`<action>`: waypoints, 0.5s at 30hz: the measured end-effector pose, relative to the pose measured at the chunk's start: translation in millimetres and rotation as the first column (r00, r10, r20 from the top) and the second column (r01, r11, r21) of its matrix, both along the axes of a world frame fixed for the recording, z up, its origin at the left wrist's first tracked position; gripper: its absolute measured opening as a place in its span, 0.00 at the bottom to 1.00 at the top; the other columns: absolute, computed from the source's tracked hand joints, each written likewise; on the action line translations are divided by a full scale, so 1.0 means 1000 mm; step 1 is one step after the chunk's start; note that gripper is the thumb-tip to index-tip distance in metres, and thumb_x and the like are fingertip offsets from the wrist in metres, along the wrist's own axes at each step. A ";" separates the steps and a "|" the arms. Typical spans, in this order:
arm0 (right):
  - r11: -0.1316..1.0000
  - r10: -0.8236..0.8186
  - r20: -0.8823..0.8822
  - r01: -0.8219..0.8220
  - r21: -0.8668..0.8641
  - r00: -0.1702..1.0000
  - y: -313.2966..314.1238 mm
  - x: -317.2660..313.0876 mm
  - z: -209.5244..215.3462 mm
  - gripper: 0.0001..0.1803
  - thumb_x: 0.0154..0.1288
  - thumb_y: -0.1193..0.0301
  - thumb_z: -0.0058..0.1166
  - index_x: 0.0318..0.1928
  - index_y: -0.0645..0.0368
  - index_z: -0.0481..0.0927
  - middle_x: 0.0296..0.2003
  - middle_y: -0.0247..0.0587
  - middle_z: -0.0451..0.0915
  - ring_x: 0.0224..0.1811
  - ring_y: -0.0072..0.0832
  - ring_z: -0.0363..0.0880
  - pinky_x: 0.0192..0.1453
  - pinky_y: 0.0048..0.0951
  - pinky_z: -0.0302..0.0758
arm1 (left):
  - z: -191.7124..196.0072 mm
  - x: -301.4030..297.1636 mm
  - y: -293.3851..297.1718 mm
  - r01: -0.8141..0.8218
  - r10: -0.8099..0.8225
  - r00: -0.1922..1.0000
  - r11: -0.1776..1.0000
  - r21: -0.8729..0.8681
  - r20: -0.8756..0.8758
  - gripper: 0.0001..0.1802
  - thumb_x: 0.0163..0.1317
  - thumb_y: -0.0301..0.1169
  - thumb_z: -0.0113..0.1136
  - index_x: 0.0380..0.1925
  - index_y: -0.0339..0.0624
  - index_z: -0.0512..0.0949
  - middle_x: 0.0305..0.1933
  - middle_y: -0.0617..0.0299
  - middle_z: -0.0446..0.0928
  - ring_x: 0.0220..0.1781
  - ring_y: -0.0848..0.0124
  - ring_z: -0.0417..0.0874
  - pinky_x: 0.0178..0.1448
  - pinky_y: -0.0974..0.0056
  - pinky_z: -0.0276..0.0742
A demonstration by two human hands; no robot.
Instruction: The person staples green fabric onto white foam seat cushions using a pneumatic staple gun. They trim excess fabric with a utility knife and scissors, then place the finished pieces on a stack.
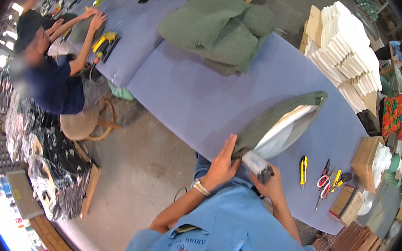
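A dark green fabric-covered seat pad (268, 124) stands tilted on the table, its pale underside partly showing. My left hand (220, 167) rests against its near left end, fingers stretched out and flat. My right hand (270, 184) is closed around a staple gun (256, 162) with a pale body and dark end. The tool's front is at the pad's lower left corner; whether it touches is hard to tell. Right of my right hand lie a yellow utility knife (303, 170), red-handled scissors (325, 192) and a second yellow knife (336, 180).
The blue-grey table (175, 104) bears a heap of green fabric pieces (211, 26). At its right edge are an open cardboard box (366, 163) and a stack of white pads (342, 46). A co-worker (53, 76) works at the far left near a yellow-black tool (105, 45).
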State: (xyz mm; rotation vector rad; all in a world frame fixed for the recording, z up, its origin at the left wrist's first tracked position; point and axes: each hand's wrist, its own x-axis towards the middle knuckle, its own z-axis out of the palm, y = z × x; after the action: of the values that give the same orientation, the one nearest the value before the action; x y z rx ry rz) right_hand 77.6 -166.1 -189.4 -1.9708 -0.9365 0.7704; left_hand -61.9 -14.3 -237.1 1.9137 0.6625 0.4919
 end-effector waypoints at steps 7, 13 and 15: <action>0.999 0.038 0.005 -0.038 0.032 0.999 0.014 -0.006 0.020 0.21 0.59 0.69 0.71 0.52 0.63 0.83 0.43 0.54 0.87 0.47 0.54 0.87 0.50 0.43 0.81 | 0.005 -0.018 -0.004 -0.020 0.031 0.996 0.991 0.134 -0.084 0.34 0.69 0.29 0.64 0.73 0.34 0.65 0.74 0.38 0.69 0.75 0.44 0.71 0.76 0.45 0.70; 0.998 0.027 -0.002 -0.027 0.063 1.000 0.019 -0.007 0.023 0.20 0.62 0.67 0.70 0.51 0.63 0.84 0.43 0.52 0.87 0.47 0.52 0.87 0.50 0.41 0.81 | -0.005 -0.008 0.005 -0.096 0.095 0.995 0.981 0.167 0.017 0.34 0.65 0.25 0.67 0.71 0.37 0.69 0.71 0.41 0.74 0.70 0.45 0.76 0.71 0.52 0.77; 0.997 0.036 0.011 -0.037 0.071 0.999 0.012 -0.007 0.018 0.19 0.61 0.68 0.71 0.50 0.63 0.84 0.43 0.50 0.88 0.46 0.49 0.88 0.49 0.40 0.81 | -0.003 -0.010 0.003 -0.113 0.110 0.994 0.982 0.154 0.029 0.33 0.65 0.25 0.68 0.70 0.38 0.70 0.71 0.43 0.74 0.69 0.46 0.78 0.70 0.53 0.78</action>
State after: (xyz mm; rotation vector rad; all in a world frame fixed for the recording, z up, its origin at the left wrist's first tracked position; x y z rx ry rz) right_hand 70.6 -154.1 -171.1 -1.9019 -0.9953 0.7382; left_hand -71.6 -11.0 -240.2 2.0223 0.7395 0.6497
